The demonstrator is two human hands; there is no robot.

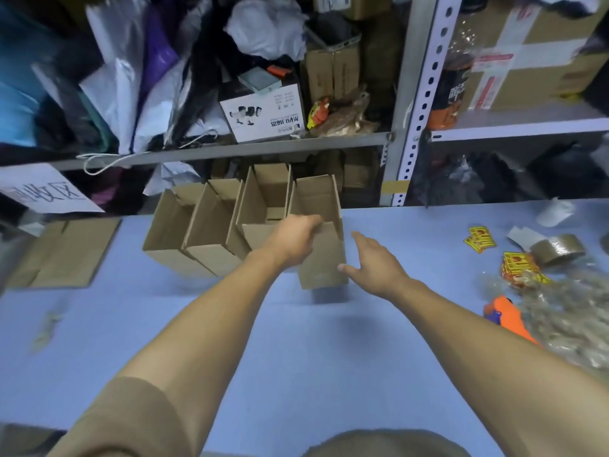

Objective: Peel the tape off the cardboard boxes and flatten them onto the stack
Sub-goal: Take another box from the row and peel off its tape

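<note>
At the far edge of the blue table (296,341), four open cardboard boxes (211,225) are standing in a row, mouths up, long sides running away from us. Left hand (293,240) is curling over the near rim of the rightmost box (324,258), gripping it; right hand (375,262) is spread beside it, thumb touching its wall. Flattened stack (66,255) is lying far left, bare tabletop between. A paper sign's (39,189) writing is reading upside down, illegible.
</note>
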